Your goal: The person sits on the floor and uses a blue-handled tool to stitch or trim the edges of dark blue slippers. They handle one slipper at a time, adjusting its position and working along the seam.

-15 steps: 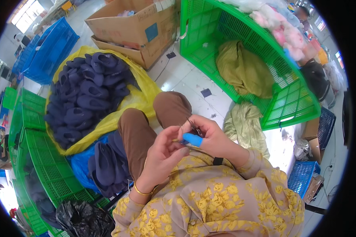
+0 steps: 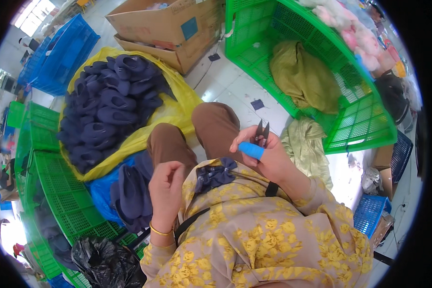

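Note:
My right hand, with blue tape round its thumb, grips small dark scissors, their two blades pointing up and apart. My left hand is over my left thigh with its fingers curled in. Whatever those fingers may hold is too small or hidden. A bunch of small navy fabric pieces lies on my lap between the two hands. Left of my leg, several navy fabric slippers rest on a blue plastic sheet.
A yellow bag full of navy slippers stands ahead left. Beyond it are cardboard boxes and a blue crate. Green crates flank my left; another green crate with olive cloth stands right. A black plastic bag sits lower left.
My hands, together before, are now apart. The left has drawn back left and down; the right has shifted right, showing the scissor blades upright. Navy pieces now show on my lap.

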A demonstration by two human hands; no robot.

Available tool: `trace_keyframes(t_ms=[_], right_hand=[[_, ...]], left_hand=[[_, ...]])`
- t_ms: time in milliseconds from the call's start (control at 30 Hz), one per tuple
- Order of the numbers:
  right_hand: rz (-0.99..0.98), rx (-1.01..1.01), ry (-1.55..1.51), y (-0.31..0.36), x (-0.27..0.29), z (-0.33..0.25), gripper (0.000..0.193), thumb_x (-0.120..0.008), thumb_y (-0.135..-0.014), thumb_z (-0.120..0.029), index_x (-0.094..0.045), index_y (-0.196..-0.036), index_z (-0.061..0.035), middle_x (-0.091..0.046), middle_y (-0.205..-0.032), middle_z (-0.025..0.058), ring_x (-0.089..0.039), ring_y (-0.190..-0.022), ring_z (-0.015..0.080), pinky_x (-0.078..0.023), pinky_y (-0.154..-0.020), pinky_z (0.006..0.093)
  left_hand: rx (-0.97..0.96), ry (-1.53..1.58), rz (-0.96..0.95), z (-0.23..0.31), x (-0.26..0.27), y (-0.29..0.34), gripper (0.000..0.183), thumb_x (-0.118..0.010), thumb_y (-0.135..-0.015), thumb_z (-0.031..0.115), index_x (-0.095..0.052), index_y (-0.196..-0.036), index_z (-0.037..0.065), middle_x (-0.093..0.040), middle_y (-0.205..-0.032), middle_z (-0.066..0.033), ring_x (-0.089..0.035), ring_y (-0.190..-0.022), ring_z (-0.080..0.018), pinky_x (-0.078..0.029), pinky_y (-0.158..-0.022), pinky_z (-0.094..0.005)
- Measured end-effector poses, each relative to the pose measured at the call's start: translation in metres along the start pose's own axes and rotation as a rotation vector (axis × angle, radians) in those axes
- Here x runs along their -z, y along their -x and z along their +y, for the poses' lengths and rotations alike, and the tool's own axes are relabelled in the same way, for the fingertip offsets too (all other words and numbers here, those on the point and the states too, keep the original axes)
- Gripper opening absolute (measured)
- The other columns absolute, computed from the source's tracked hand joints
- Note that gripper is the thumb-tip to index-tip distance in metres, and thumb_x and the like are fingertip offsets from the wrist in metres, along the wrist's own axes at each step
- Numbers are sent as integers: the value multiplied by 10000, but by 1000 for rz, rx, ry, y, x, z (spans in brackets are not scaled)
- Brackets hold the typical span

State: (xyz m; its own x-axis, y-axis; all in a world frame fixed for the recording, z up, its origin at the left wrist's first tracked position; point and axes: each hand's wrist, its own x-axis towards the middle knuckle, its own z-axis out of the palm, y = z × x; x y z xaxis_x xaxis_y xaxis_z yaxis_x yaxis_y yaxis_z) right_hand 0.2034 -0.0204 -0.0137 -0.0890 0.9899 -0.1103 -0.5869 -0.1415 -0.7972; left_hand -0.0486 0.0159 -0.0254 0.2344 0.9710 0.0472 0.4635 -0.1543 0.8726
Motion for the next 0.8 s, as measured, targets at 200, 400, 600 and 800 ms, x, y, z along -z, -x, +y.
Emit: trace_keyframes(t_ms=[200, 400, 600, 800], right_hand=[[-162, 97, 559, 0, -24, 15, 109, -655, -870, -16, -661, -968, -63, -572, -1097, 38, -521, -933, 108, -409, -784, 238], [-188, 88, 565, 1, -23, 27, 99, -696, -849, -41, -685, -941, -76, -587, -1100, 24, -491, -888, 103, -395, -755, 237], [-264, -54, 758, 1, -20, 20, 118, -666, -849, -7, -666, -953, -63, -618, -1017, -3, -510, -764, 79, -403, -665, 216], [-319, 189, 1046, -6, -20, 29, 231, -677, -823, -73, -647, -1052, -70, -638, -1013, 53, -643, -845, 198, -498, -712, 282]], left_hand=[[186, 629, -273, 39, -7, 18, 326, -586, -920, -2, -537, -1243, 13, -589, -1039, -24, -592, -822, -72, -495, -748, -216], [278, 809, -356, 18, -14, 25, 130, -575, -955, 54, -600, -1060, -18, -621, -854, -25, -599, -750, -76, -490, -694, -211], [272, 580, -255, 6, -10, 34, 71, -584, -943, 59, -608, -956, -7, -612, -772, -3, -562, -664, -41, -449, -590, -184], [355, 479, -176, -2, -1, 36, 77, -623, -909, 77, -629, -908, 0, -574, -701, 40, -506, -606, -11, -405, -539, -182]])
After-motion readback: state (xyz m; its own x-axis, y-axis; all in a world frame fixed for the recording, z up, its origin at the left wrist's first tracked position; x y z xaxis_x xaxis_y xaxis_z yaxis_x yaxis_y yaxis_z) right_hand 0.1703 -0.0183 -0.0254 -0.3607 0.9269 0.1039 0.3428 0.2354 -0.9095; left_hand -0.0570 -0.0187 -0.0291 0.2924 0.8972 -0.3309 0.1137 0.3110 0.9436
